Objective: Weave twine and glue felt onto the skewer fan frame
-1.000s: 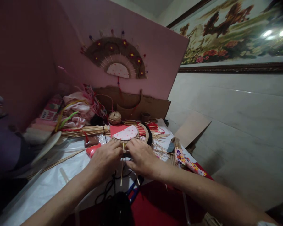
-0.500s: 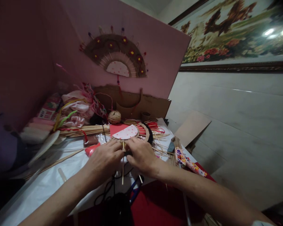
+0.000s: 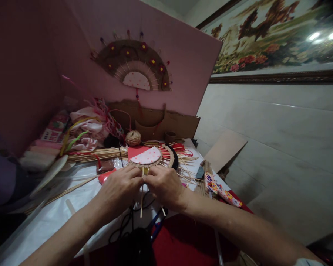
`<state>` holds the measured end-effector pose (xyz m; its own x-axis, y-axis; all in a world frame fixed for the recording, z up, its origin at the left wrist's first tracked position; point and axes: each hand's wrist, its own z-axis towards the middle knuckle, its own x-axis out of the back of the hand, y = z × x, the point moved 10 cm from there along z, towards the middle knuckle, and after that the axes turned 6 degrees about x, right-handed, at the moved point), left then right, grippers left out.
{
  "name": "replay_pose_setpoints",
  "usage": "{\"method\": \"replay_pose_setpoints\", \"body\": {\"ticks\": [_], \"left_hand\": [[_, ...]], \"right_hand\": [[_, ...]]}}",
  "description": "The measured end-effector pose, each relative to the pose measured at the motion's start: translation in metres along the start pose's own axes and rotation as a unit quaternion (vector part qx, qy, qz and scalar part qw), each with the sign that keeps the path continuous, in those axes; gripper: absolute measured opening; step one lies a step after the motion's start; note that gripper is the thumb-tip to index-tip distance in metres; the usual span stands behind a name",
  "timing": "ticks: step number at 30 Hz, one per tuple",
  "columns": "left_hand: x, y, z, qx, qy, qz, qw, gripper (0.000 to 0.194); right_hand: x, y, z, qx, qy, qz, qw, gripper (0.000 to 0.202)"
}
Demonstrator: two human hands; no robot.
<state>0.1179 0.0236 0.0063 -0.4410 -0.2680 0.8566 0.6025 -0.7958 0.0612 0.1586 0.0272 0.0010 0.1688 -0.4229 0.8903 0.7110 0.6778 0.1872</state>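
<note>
A small fan piece point(image 3: 146, 156) with a white, red-dotted half circle, a twine edge and thin sticks lies flat, its sticks fanning toward me and to the right, where a black band runs along the rim. My left hand point(image 3: 124, 184) is closed on the near edge of this fan. Beside it my right hand point(image 3: 164, 183) has its fingers curled in a pinch on the same edge, thumb close to the left fingertips. One thin stick point(image 3: 141, 201) points down between the hands. What exactly the fingertips pinch is hidden.
A finished fan point(image 3: 135, 66) hangs on the pink board point(image 3: 183, 55). Behind the hands are a twine ball point(image 3: 133, 137), bundled sticks point(image 3: 100, 154) and pink cloth point(image 3: 88, 125). Blue-handled scissors point(image 3: 158, 227) lie near me; flowered cloth point(image 3: 222, 190) is at right.
My right hand's fingers have drawn back from the dotted half circle to the fan's near edge and curled tighter. The view has shifted slightly.
</note>
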Motion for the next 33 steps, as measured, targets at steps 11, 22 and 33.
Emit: {"method": "replay_pose_setpoints", "body": {"ticks": [11,22,33], "left_hand": [[0.041,-0.029,-0.002,0.098,0.134,-0.095,0.981,0.018],[0.121,-0.025,-0.043,0.278,0.372,-0.078,0.882,0.014],[0.099,0.011,-0.061,0.180,0.393,-0.198,0.880,0.014]], "right_hand": [[0.005,-0.005,-0.002,0.039,0.041,-0.051,0.997,0.017],[0.018,0.012,-0.004,-0.005,0.101,-0.014,0.995,0.013],[0.031,0.041,-0.009,-0.059,0.168,0.095,0.979,0.016]]}}
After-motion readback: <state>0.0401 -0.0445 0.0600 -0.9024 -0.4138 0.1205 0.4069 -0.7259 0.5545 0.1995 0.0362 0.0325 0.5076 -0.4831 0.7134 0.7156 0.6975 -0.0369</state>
